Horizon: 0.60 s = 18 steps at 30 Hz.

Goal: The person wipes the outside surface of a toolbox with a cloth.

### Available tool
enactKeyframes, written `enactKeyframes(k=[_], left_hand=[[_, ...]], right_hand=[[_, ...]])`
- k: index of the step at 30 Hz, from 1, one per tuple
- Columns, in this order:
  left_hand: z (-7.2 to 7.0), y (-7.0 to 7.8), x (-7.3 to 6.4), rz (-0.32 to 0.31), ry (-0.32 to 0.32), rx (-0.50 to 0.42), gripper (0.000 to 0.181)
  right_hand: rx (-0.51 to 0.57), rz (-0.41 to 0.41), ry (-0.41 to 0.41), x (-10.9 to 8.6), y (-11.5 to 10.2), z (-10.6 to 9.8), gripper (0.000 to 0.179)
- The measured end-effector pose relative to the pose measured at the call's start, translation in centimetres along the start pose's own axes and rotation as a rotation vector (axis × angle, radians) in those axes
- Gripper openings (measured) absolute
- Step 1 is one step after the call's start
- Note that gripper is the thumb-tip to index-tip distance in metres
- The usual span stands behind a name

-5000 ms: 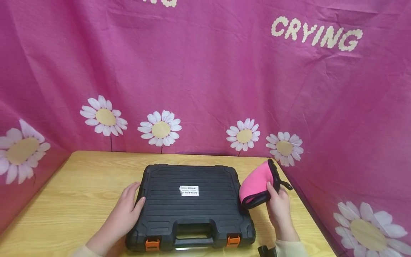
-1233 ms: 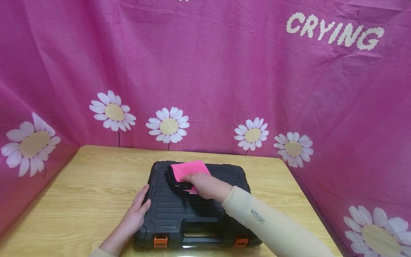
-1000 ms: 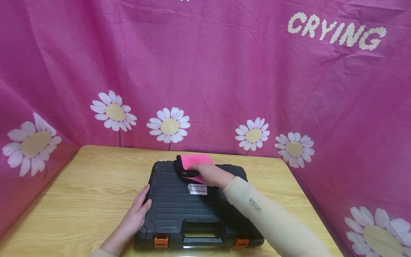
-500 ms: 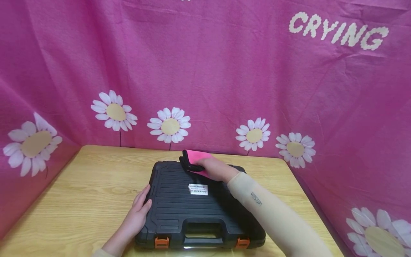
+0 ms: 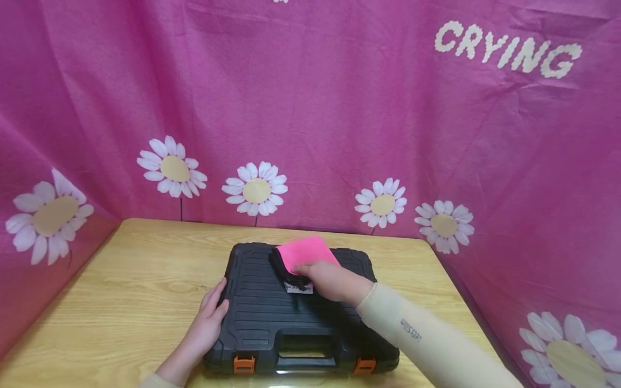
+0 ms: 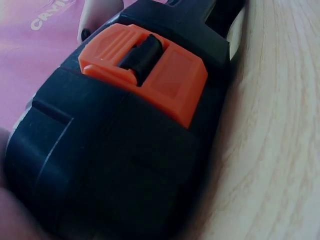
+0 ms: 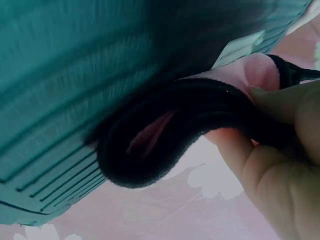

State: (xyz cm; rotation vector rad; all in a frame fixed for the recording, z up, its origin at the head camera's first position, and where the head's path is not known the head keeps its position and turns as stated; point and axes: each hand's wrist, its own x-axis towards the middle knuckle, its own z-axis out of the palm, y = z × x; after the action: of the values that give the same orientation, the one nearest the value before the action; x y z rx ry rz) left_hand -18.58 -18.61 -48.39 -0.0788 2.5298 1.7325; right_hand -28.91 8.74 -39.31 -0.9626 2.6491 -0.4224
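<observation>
A black ribbed plastic tool case (image 5: 257, 318) lies flat on the table, its handle and two orange latches (image 5: 244, 365) toward me. My right hand (image 5: 332, 279) pinches a folded pink cloth (image 5: 309, 252) with black edging, against the lid's upper middle. Part of the white label (image 5: 302, 290) is covered by the cloth. In the right wrist view, the folded black edge (image 7: 112, 150) touches the ribbed lid, with thumb and fingers around the cloth. My left hand (image 5: 206, 327) rests along the case's left side, fingers nearly straight. The left wrist view shows a fastened orange latch (image 6: 177, 82).
The wooden table (image 5: 136, 291) extends left of the case, with a narrower strip to its right. A pink curtain (image 5: 315, 97) with printed daisies hangs behind and on both sides, close to the table's edges.
Five seconds ago the right hand held the cloth beside the case's right side. Over the last second it went to the lid's far edge and came back toward the label. The left hand stayed put.
</observation>
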Motion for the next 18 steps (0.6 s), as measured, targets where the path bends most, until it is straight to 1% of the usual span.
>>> enactKeyframes(k=[1,2,4,5,7,12,18], left_hand=[[0.0,0.0,0.0,-0.002,-0.002,0.0,0.059],[0.0,0.0,0.0,-0.003,-0.003,-0.001,0.058],[0.1,0.0,0.1,-0.004,-0.005,-0.004,0.059],[0.1,0.0,0.1,-0.005,-0.006,-0.005,0.058],[0.0,0.0,0.1,-0.008,-0.009,-0.002,0.059],[-0.1,-0.1,0.1,-0.015,-0.018,0.002,0.059],[0.0,0.0,0.1,-0.015,-0.025,-0.008,0.059]], right_hand=[[-0.058,-0.028,0.001,-0.6,-0.2,0.2,0.037],[-0.137,-0.069,0.005,-1.1,-0.4,0.3,0.04],[-0.263,-0.14,0.017,-2.2,-0.7,0.6,0.046],[-0.282,-0.152,0.021,-2.8,-0.9,0.8,0.047],[-0.296,-0.153,0.013,-3.9,-1.4,1.2,0.049],[-0.278,-0.124,-0.025,-6.6,-2.6,1.9,0.054],[-0.276,-0.13,-0.03,-9.3,-3.4,2.2,0.057]])
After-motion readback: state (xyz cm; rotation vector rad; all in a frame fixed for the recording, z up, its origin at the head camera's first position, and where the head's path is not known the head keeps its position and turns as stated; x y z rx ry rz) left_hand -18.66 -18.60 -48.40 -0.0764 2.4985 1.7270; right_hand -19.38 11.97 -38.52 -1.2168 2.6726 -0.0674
